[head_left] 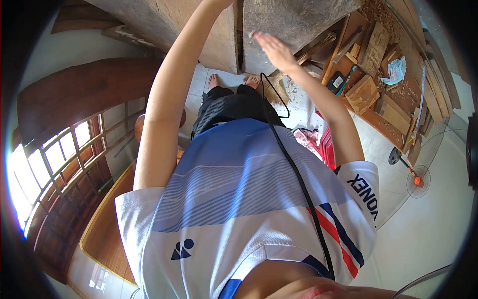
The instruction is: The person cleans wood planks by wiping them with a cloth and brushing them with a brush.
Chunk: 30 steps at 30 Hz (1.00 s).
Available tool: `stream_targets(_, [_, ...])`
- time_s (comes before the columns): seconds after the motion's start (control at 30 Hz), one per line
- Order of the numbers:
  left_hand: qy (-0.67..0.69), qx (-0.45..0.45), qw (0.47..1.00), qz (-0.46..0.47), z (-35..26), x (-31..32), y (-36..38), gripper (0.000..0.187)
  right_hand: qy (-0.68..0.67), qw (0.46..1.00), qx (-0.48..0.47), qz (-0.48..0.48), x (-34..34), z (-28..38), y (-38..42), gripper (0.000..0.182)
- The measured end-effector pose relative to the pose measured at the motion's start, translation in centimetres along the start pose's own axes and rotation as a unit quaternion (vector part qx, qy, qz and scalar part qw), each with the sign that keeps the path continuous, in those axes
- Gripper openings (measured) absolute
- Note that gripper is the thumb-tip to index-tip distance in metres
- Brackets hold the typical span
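Observation:
My right hand [275,51] lies against or just over the grey wooden panel [289,20], its fingers stretched out and close together. Something whitish shows at its fingertips, too small to make out. Only the wrist end of my left hand [218,3] shows at the top edge, by the brown wooden panel [211,42]; its fingers are out of frame. A dark narrow gap [240,37] runs between the two panels. Whether the left hand holds anything is hidden.
A black cable [294,167] hangs down my shirt and loops near my feet. At right, a workbench [381,122] bears wood pieces, shavings, a black device [336,81] and a light blue cloth [395,71]. A fan [418,181], red cloth [326,147] and curved wooden furniture [89,82] stand around.

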<state>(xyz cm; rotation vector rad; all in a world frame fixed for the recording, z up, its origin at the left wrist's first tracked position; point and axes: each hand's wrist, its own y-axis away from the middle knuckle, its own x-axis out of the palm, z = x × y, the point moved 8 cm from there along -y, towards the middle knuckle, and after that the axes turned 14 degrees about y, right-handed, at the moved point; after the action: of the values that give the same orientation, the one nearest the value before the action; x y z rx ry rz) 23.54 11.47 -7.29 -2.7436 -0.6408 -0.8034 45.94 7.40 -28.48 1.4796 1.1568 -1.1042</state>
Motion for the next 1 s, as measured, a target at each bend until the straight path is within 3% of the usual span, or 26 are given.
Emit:
stream_targets(0.1, [0.005,-0.01,1.0,0.017,-0.3,0.5,0.3,0.071,-0.052,0.974,-0.065,-0.212,1.2,2.1,-0.2,0.068])
stream_targets(0.2, [-0.001,-0.009,0.999,0.051,-0.6,1.1,0.3,0.07,-0.028,0.981,-0.046,-0.184,-3.5,0.6,-0.7,0.063])
stream_targets(0.23, [-0.004,-0.008,0.999,0.039,-0.3,0.8,0.2,0.07,0.083,0.985,-0.035,-0.146,-5.5,-0.3,-1.0,0.062])
stream_targets(0.4, [-0.002,0.005,1.0,-0.002,-0.3,1.0,0.4,0.07,-0.004,0.934,0.131,-0.333,-18.5,-9.6,3.8,0.072])
stream_targets(0.47, [-0.002,-0.005,0.999,-0.043,0.6,-0.1,0.3,0.071,-0.02,0.9,0.202,-0.385,-21.1,-12.7,5.9,0.07])
stream_targets(0.53, [0.012,0.018,1.0,-0.018,1.3,-0.8,-0.4,0.067,-0.005,0.876,0.244,-0.417,-23.8,-13.1,7.4,0.071])
stream_targets(0.6, [0.01,0.019,1.0,0.02,0.8,0.3,-0.1,0.064,-0.125,0.809,0.288,-0.498,-23.6,-12.8,8.3,0.073])
stream_targets(0.63, [0.003,0.023,1.0,-0.009,0.7,0.2,0.1,0.058,-0.172,0.759,0.308,-0.547,-23.6,-12.2,9.2,0.073])
stream_targets(0.73, [0.021,0.009,0.999,-0.025,0.3,0.9,0.3,0.057,-0.327,0.592,0.49,-0.549,-17.0,-13.2,11.0,0.06])
stream_targets(0.8, [0.019,-0.008,1.0,0.013,0.7,0.2,0.0,0.06,-0.563,0.503,0.447,-0.48,-16.5,-14.6,9.6,0.054])
stream_targets(0.83, [0.019,-0.017,0.999,0.033,1.0,0.0,-0.2,0.062,-0.579,0.482,0.428,-0.498,-16.4,-16.0,9.5,0.051])
stream_targets(0.93, [0.022,-0.007,1.0,-0.002,1.2,-0.4,-0.2,0.063,-0.566,0.509,0.285,-0.583,-23.6,-18.1,9.6,0.045])
stream_targets(0.97, [0.022,-0.005,1.0,-0.006,1.2,-0.3,-0.2,0.063,-0.575,0.55,0.255,-0.55,-25.6,-17.9,8.9,0.048])
stream_targets(1.0, [0.02,-0.003,1.0,-0.01,1.2,-0.2,-0.1,0.063,-0.548,0.561,0.296,-0.545,-25.0,-17.7,9.1,0.047])
